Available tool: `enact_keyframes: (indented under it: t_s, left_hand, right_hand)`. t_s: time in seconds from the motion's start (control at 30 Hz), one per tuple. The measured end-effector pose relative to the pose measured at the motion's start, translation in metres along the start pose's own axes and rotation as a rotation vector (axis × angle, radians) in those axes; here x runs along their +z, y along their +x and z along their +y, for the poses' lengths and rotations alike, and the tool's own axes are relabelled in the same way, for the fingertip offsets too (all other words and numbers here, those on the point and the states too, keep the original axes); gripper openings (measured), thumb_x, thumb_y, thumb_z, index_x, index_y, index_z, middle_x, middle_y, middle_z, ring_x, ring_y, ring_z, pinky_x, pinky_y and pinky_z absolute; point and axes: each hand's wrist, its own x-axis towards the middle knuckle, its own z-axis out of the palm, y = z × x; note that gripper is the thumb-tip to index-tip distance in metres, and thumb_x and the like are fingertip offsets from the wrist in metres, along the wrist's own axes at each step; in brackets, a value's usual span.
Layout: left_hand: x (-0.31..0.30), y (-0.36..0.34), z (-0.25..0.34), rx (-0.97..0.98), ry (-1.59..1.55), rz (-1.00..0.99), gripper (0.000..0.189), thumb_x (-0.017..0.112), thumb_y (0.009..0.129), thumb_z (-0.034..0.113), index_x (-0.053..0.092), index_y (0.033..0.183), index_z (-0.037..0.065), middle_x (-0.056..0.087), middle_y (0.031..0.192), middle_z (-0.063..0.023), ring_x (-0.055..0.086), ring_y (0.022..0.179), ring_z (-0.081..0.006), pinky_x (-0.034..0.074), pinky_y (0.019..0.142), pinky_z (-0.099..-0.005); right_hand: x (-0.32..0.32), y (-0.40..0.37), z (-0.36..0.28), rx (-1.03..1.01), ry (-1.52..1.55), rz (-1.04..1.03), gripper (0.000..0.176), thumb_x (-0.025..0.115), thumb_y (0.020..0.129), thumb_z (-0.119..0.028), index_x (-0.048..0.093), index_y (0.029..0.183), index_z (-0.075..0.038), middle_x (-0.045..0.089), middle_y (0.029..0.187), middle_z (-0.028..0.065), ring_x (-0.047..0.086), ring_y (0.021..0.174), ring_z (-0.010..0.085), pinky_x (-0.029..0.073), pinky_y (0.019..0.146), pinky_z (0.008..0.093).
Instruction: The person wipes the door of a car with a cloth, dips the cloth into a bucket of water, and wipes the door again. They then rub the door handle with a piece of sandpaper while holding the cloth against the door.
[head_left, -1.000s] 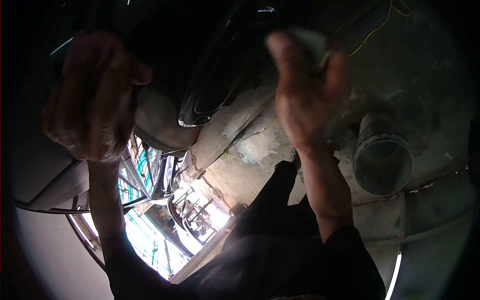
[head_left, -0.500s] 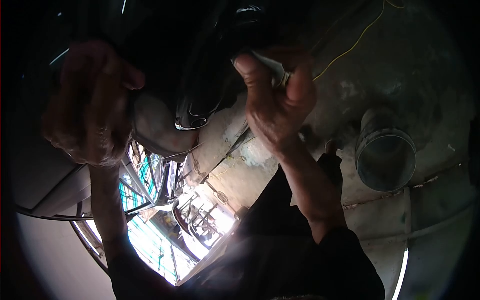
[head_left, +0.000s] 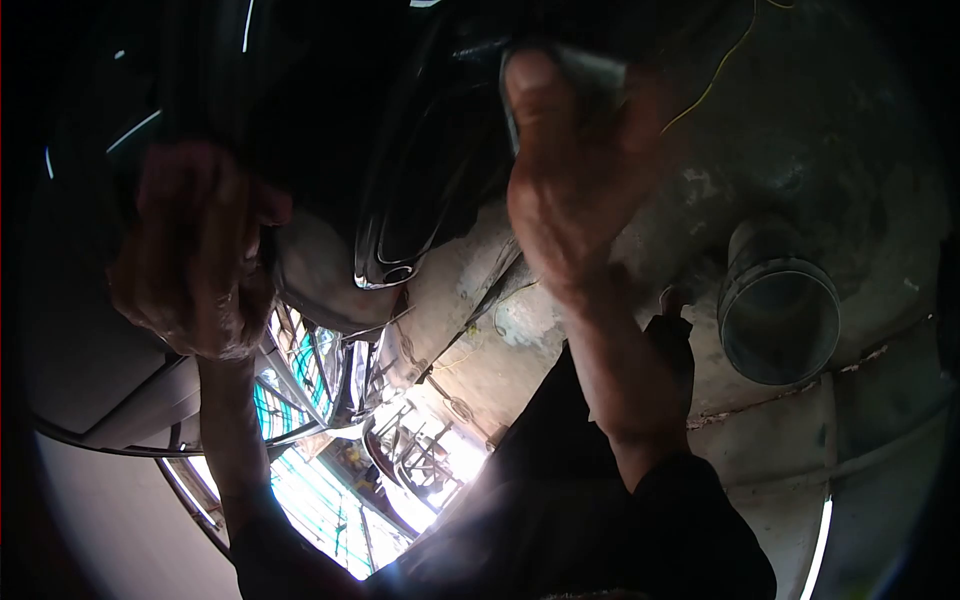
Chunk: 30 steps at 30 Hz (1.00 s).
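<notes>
My right hand (head_left: pixel 575 190) is raised beside a dark glossy panel (head_left: pixel 430 130), with the thumb pressed against a thin pale sheet-like piece (head_left: pixel 597 70). Motion blurs its fingers, and the exact kind of the piece cannot be made out. On the left, my left hand (head_left: pixel 195 260) is curled closed at the dark surface, its fingers in deep shadow. Whatever it grips, if anything, is hidden. Between the hands, the panel ends in a shiny pointed corner with a small oval recess (head_left: pixel 400 273).
A round open-topped container (head_left: pixel 780 320) stands at the right on the stained floor (head_left: pixel 870 230). A thin yellow wire (head_left: pixel 718 80) lies at the upper right. A dark strip (head_left: pixel 490 295) runs across the floor. Bright light fills the lower left around metal framework (head_left: pixel 415 445).
My right hand has moved up and slightly right with the pale piece. My left hand sits a little lower and further right in view, as the whole view has shifted slightly.
</notes>
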Motion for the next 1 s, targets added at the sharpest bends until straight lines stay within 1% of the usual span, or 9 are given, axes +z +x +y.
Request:
enact_keyframes:
  t_s: [0.13,0.43,0.53,0.6,0.7,0.73,0.77,0.83,1.0]
  left_hand:
    - [0.004,0.0,0.008,-0.071,-0.033,0.026,0.028,0.058,0.105,0.037,0.074,0.117,0.018,0.064,0.113,-0.0074,0.068,0.089,-0.0204,0.054,0.065,-0.0314]
    - [-0.005,0.002,0.002,0.013,0.046,-0.022,0.03,0.056,0.106,0.036,0.073,0.121,0.016,0.068,0.114,-0.0095,0.07,0.083,-0.0226,0.054,0.061,-0.0346]
    - [-0.003,0.012,0.007,-0.063,-0.062,-0.01,0.028,0.056,0.106,0.033,0.073,0.119,0.014,0.07,0.115,-0.0106,0.069,0.09,-0.023,0.053,0.07,-0.0358]
    - [-0.001,0.012,0.013,-0.108,-0.101,-0.003,0.025,0.058,0.106,0.03,0.072,0.117,0.012,0.069,0.119,-0.0095,0.067,0.101,-0.022,0.05,0.085,-0.0367]
    - [0.0,0.012,0.014,-0.059,0.018,0.016,0.028,0.056,0.107,0.03,0.072,0.116,0.009,0.07,0.116,-0.0116,0.067,0.101,-0.0223,0.051,0.084,-0.0379]
    - [0.001,0.013,0.013,-0.055,-0.033,0.016,0.03,0.054,0.108,0.029,0.072,0.116,0.006,0.07,0.115,-0.0124,0.066,0.102,-0.0231,0.051,0.084,-0.0383]
    - [0.0,0.014,0.013,-0.038,-0.004,0.009,0.03,0.054,0.108,0.028,0.072,0.116,0.006,0.07,0.115,-0.0125,0.066,0.102,-0.0236,0.051,0.083,-0.0382]
    - [-0.003,0.016,0.011,-0.001,0.061,-0.005,0.029,0.055,0.108,0.028,0.072,0.115,0.005,0.07,0.115,-0.0127,0.065,0.103,-0.0244,0.051,0.083,-0.0379]
    - [-0.005,0.023,0.013,0.0,0.097,-0.045,0.031,0.051,0.109,0.027,0.071,0.116,0.004,0.068,0.115,-0.0133,0.063,0.102,-0.0249,0.051,0.083,-0.0382]
  right_hand:
    - [0.005,0.013,-0.006,0.021,0.058,0.039,0.016,0.077,0.094,-0.013,0.065,0.099,-0.005,0.067,0.086,-0.001,0.06,0.078,0.0057,0.049,0.07,0.0214]
    - [0.009,0.025,-0.016,0.112,0.124,0.074,0.017,0.077,0.095,-0.017,0.064,0.091,-0.006,0.059,0.077,-0.0049,0.051,0.069,0.0027,0.04,0.06,0.0201]
    - [0.016,0.032,-0.044,0.272,0.26,0.226,0.018,0.077,0.096,-0.019,0.065,0.09,-0.006,0.058,0.077,-0.0058,0.048,0.067,0.0017,0.039,0.058,0.0196]
    - [0.008,0.026,-0.034,0.253,0.258,0.27,0.011,0.076,0.093,-0.012,0.067,0.091,-0.006,0.061,0.079,-0.0018,0.052,0.067,0.0067,0.042,0.06,0.0238]
    - [-0.001,0.015,-0.03,0.105,-0.009,0.254,0.016,0.081,0.088,-0.01,0.066,0.092,-0.006,0.058,0.07,0.0013,0.051,0.06,0.008,0.04,0.052,0.0254]
    - [0.0,0.009,-0.024,0.026,-0.09,0.225,0.011,0.079,0.088,-0.008,0.07,0.094,-0.004,0.064,0.079,0.0053,0.057,0.066,0.0101,0.044,0.055,0.0258]
    - [0.003,0.005,-0.019,-0.094,-0.138,0.218,0.015,0.082,0.088,-0.011,0.073,0.098,-0.004,0.073,0.086,0.0024,0.065,0.075,0.0089,0.048,0.062,0.0218]
    - [0.002,-0.001,-0.021,-0.291,-0.339,0.187,0.018,0.081,0.086,-0.008,0.074,0.101,-0.003,0.069,0.091,0.0062,0.065,0.077,0.0138,0.049,0.063,0.0256]
    - [0.003,-0.013,-0.033,-0.265,-0.35,0.126,0.031,0.079,0.08,-0.001,0.075,0.11,-0.003,0.064,0.1,0.0108,0.064,0.084,0.0206,0.052,0.066,0.0301]
